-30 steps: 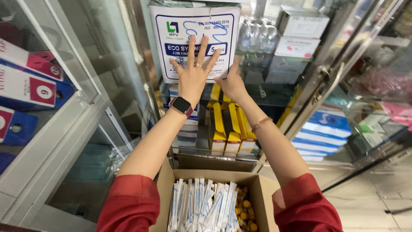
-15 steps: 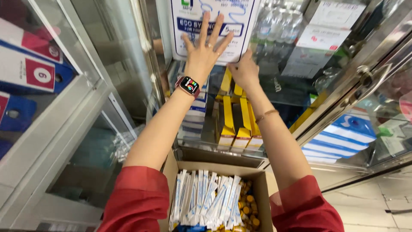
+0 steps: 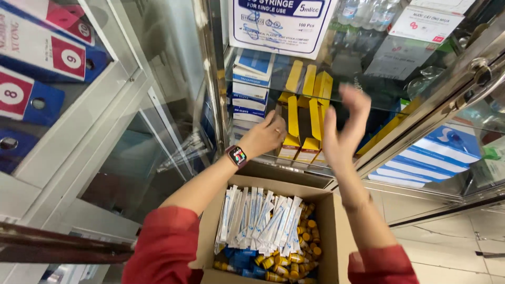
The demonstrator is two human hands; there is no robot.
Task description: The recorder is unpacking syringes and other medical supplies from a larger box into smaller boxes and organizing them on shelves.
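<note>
Yellow boxes [image 3: 292, 131] upright by left hand [image 3: 264, 135]

The right hand [image 3: 342, 131] is blurry, so its fingers [image 3: 353, 100] look smeared. At 12 o'clock the white box [image 3: 281, 23] is cut off. The cardboard box [image 3: 336, 231] is cut off at 6 o'clock.

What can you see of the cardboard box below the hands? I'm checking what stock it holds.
The box is plain brown cardboard, open at the top, its back flap folded toward the cabinet. It sits low between the person's red sleeves, below the glass shelf. Inside, white-and-blue packets stand packed upright on the left and middle; small yellow-capped vials lie along the right and front, with some blue packs at the front. Neither hand touches it.
</note>
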